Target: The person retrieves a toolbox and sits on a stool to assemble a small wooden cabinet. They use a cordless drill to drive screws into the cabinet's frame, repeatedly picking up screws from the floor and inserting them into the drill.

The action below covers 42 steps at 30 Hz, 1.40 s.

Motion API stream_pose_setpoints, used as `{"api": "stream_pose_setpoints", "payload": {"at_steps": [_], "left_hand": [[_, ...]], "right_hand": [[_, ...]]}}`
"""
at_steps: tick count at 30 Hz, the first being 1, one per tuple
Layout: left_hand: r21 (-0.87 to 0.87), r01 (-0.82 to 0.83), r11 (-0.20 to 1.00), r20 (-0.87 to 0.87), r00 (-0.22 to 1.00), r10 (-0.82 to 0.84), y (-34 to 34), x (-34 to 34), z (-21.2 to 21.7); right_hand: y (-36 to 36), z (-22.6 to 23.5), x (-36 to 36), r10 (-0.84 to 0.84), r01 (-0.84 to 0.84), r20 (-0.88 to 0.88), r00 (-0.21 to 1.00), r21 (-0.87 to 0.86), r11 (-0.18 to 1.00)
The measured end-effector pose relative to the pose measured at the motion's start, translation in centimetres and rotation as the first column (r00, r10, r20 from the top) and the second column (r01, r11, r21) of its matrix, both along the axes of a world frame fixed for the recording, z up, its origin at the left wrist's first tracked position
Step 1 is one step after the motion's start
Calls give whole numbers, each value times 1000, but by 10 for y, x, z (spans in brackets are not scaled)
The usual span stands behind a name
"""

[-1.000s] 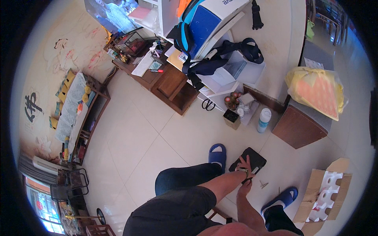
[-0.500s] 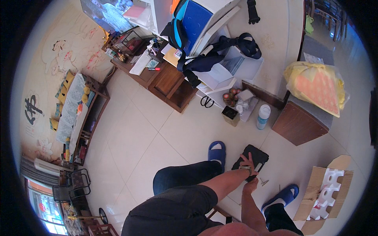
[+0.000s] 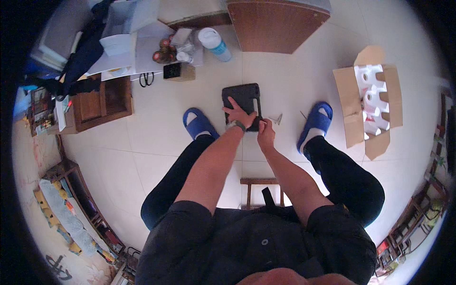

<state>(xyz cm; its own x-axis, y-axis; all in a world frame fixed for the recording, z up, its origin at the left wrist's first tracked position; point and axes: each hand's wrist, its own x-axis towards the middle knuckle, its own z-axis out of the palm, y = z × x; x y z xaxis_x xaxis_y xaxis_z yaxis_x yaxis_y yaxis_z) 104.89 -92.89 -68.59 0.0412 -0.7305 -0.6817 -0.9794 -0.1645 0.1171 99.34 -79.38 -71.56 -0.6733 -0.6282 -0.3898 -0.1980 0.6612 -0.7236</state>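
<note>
Pressing the flat black rectangular case to the floor, the left hand lies spread; the right hand, clenched at its five-o'clock corner, should work steadily.

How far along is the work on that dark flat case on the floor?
Done: nothing that shows for certain. In hand: the left hand lies flat on the dark case, and the right hand is closed at its near edge. Left: small metal bits lie loose on the tiles beside it, apart from the case.
</note>
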Motion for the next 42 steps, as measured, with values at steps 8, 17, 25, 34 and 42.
{"api": "stream_pose_setpoints", "payload": {"at_steps": [8, 17, 25, 34, 42], "left_hand": [[-20, 57, 998, -345, 937, -60, -27, 73, -11], [169, 51, 984, -295, 955, 1, -38, 62, 9], [84, 156, 984, 24, 987, -159, -14, 30, 16], [74, 253, 965, 41, 966, -256, -19, 33, 19], [-19, 332, 943, 137, 935, -326, -12, 28, 4]], "right_hand": [[-15, 37, -11, 286, -255, 249, 925, -149, 955], [-31, 55, -11, 465, -501, 261, 846, 91, 860], [-36, 3, 15, 353, -473, 566, 745, 74, 878], [-62, 29, 8, 172, -435, 852, 494, 71, 897], [-64, 31, 11, 0, -350, 863, 505, 205, 914]]}}
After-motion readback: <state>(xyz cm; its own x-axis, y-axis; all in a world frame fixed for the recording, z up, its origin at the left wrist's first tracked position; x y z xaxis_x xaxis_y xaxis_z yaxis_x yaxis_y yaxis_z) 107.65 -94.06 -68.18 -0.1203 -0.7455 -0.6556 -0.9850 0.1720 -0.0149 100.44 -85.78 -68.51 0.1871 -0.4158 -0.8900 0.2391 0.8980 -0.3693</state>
